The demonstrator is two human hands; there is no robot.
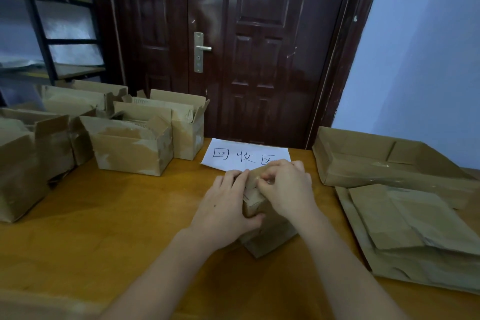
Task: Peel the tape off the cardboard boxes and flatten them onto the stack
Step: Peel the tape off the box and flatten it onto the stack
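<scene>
A small brown cardboard box [270, 236] stands on the wooden table [117, 228] in front of me. My left hand [226, 205] grips its left side, thumb curled under a top edge. My right hand [285, 187] is on the box's top, fingertips pinching at the tape near the top seam; the tape itself is too small to make out. Flattened cardboard [410, 228] lies stacked at the right. Several open, unflattened boxes [130, 145] stand at the left.
A white paper sheet [233, 154] with handwritten characters lies just behind the box. A larger flattened carton [376, 163] lies at the back right. A dark door [246, 47] stands behind the table, a metal shelf [52, 34] at the far left.
</scene>
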